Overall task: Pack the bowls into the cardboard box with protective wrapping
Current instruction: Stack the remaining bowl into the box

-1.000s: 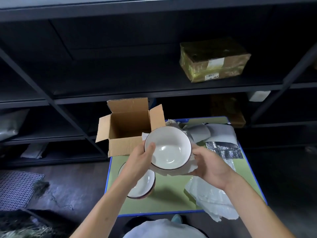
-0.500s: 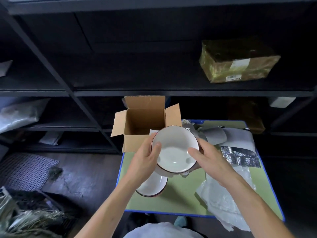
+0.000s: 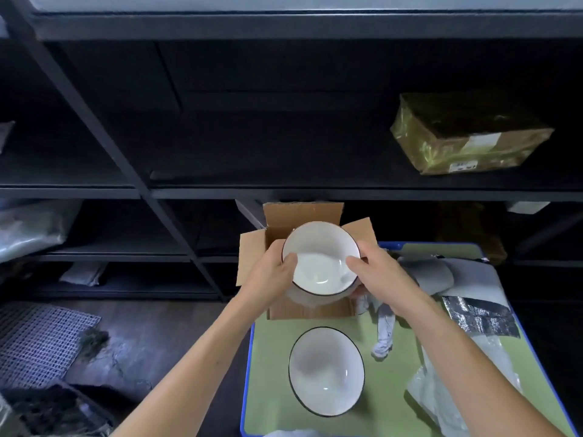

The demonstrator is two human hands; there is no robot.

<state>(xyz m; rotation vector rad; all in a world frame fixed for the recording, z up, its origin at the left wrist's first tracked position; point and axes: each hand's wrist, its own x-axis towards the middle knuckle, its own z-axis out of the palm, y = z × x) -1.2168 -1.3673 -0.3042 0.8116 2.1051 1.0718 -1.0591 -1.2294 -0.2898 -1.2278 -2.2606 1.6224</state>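
A white bowl with a dark rim [image 3: 320, 257] is held over the mouth of the open cardboard box [image 3: 250, 258]. My left hand [image 3: 271, 272] grips its left rim with the thumb inside. My right hand [image 3: 375, 275] grips its right rim the same way. White wrapping shows just under the bowl; whether it covers the underside is hidden. A second white bowl [image 3: 326, 370] sits unwrapped on the green table [image 3: 271, 357], in front of the box.
Grey foam sheets [image 3: 441, 272], a silver foil piece [image 3: 476, 316] and clear plastic wrap [image 3: 441, 395] lie on the table's right side. Dark metal shelving [image 3: 189, 193] stands behind, with a taped parcel [image 3: 467, 137] on it. A mesh mat [image 3: 34, 342] lies on the floor.
Both hands have carried the bowl away from me, from above the table to over the box opening. The second bowl is now fully uncovered.
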